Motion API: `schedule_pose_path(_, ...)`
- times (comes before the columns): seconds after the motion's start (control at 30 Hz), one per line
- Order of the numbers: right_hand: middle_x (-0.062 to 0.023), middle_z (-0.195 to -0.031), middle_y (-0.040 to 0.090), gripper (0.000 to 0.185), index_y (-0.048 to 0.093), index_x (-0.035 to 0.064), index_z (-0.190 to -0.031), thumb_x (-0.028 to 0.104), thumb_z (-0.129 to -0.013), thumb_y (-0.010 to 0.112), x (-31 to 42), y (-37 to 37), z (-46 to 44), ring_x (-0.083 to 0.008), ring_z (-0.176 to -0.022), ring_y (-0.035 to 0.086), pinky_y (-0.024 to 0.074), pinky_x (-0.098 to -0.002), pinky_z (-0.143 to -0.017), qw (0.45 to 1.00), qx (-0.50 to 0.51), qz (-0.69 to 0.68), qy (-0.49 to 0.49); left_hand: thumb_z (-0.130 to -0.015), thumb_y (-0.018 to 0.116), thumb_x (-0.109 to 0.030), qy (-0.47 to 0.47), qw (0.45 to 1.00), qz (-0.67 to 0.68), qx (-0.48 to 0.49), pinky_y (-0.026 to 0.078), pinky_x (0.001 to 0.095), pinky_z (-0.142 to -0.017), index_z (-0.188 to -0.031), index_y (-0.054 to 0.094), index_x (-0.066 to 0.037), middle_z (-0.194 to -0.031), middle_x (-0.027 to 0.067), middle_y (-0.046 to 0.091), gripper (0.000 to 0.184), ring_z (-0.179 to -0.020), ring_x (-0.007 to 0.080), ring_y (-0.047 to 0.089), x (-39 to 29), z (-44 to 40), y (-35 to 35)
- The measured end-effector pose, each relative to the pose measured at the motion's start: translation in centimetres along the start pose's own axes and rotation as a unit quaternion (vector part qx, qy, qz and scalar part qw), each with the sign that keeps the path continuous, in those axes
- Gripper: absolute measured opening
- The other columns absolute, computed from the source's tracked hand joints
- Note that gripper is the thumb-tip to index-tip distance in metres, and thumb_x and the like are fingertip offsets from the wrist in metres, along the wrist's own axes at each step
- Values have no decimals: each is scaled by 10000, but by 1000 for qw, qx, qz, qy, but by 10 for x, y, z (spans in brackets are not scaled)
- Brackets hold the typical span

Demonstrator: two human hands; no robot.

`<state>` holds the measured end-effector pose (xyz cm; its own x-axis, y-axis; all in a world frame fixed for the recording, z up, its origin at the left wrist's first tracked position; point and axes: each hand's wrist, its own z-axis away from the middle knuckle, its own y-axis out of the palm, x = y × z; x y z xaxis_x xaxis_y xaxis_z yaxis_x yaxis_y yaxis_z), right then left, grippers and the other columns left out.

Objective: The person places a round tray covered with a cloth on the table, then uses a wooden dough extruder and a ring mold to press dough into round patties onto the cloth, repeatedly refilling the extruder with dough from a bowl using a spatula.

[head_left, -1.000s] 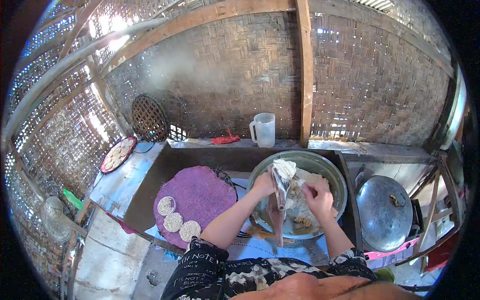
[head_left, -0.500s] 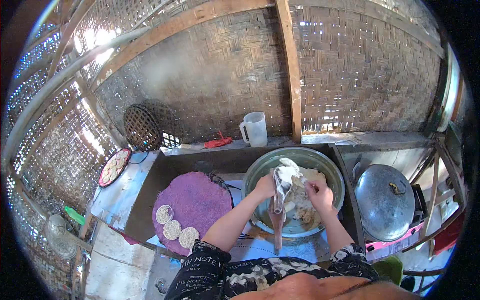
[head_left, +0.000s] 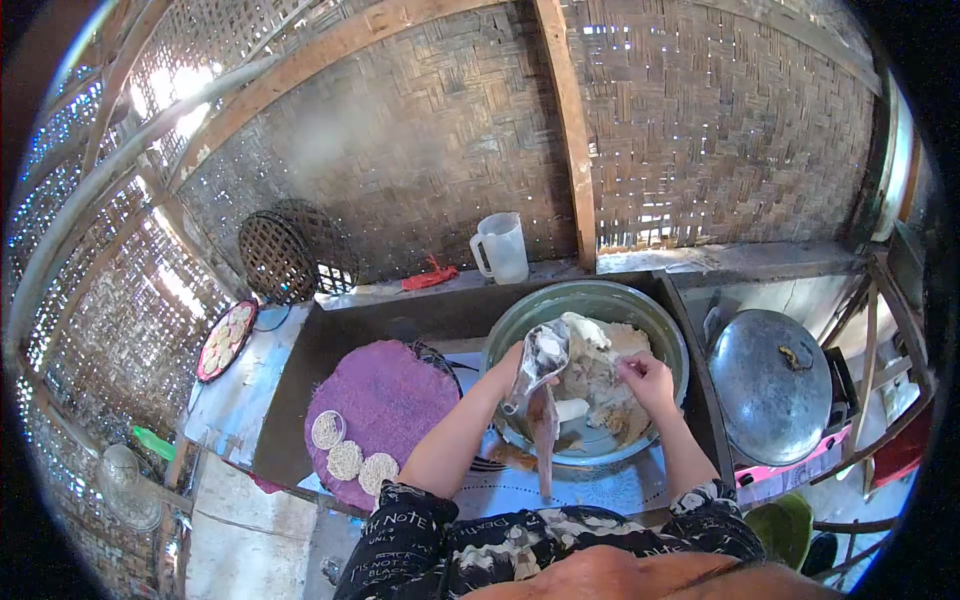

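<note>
My left hand [head_left: 511, 368] is closed on a metal press [head_left: 547, 352] with a wooden handle [head_left: 543, 430], tilted over a large green basin [head_left: 512, 305]. White dough shows in and beside the press. Inside the basin lie a pale dough mass [head_left: 625, 355] and a brownish lump [head_left: 632, 422]. My right hand [head_left: 645, 378] is pinched over the basin's right part, at a small pale piece by the dough. On a purple round mat [head_left: 385, 395] left of the basin are noodle rounds [head_left: 345, 460], one in a ring [head_left: 328, 429].
Behind the basin stands a translucent jug [head_left: 503, 247], with a red cloth [head_left: 430, 275] beside it. A lidded metal pot [head_left: 770, 385] sits on a pink stove at the right. At the left are a tray of pale rounds [head_left: 228, 338] and woven baskets [head_left: 275, 255].
The press has tilted, so its opening now faces up toward the camera. Dough that bulged over its top now hangs at its right side. The view has shifted slightly.
</note>
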<state>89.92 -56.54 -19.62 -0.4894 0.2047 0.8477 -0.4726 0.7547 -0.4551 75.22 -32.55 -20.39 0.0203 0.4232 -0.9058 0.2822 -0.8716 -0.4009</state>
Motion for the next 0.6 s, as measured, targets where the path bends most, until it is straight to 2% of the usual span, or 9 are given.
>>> schedule_pose_path(0.13,-48,-698,638,269,649,24,-866,251,-732,704,13,3,21,-110,-652,580,462,-263,-611,995,81,-62,-7,-804,598,-133,-51,970,234,-35,532,342,-714,-1068,570,-89,-1013,69,594,269,-938,206,575,-4,5,-4)
schedule_pose_path(0.2,-48,-714,643,255,653,25,-846,237,-716,711,-8,4,22,-109,-654,583,471,-255,-620,970,129,-202,-23,-822,577,-178,-36,980,190,-48,534,351,-713,-1082,559,-89,-1046,72,576,276,-943,207,572,-35,23,-9)
schedule_pose_path(0.27,-60,-745,651,245,660,37,-837,233,-701,717,-4,-6,19,-124,-672,598,475,-258,-632,973,137,-185,-29,-587,721,-28,-52,951,282,-115,535,341,-715,-1020,570,-53,-933,66,601,459,-834,189,593,-55,45,-20)
schedule_pose_path(0.3,-82,-792,658,215,670,57,-844,220,-707,696,8,-17,21,-152,-716,621,477,-270,-653,994,101,-48,8,-469,792,47,-55,932,326,-149,535,336,-716,-989,576,-36,-877,64,613,569,-779,180,603,-66,56,-25)
schedule_pose_path(0.33,-94,-876,658,194,683,79,-849,238,-741,656,31,-30,22,-189,-807,628,480,-280,-677,989,92,109,38,-480,784,57,-38,939,306,-152,538,344,-720,-995,566,-34,-855,69,607,567,-769,188,608,-63,66,-34)
schedule_pose_path(0.4,-113,-1020,626,247,669,90,-938,270,-773,631,19,-24,21,-225,-927,599,480,-339,-744,958,78,266,-73,-502,768,78,-5,951,265,-159,543,359,-728,-1009,547,-30,-810,79,595,563,-748,205,617,-65,86,-49)
schedule_pose_path(0.5,-129,-1039,612,554,582,20,-1083,502,-815,538,42,30,44,-249,-943,577,441,-375,-812,966,166,-194,-42,-553,727,27,191,906,366,-94,482,444,-849,-980,531,-40,-753,14,505,475,-702,193,603,-93,96,-63)
schedule_pose_path(0.57,-166,-1132,549,892,418,44,-1275,749,-732,366,77,67,67,-297,-1034,522,414,-400,-865,795,407,-448,38,-593,687,-4,250,878,401,-82,400,497,-948,-877,554,-53,-790,20,494,317,-696,194,602,-136,109,-58)
schedule_pose_path(0.6,-170,-1003,574,985,370,59,-1306,807,-669,302,133,63,91,-277,-901,561,453,-368,-769,700,452,-526,172,-605,675,0,279,863,415,-66,382,507,-965,-843,560,-56,-806,23,488,270,-694,192,601,-145,115,-59)
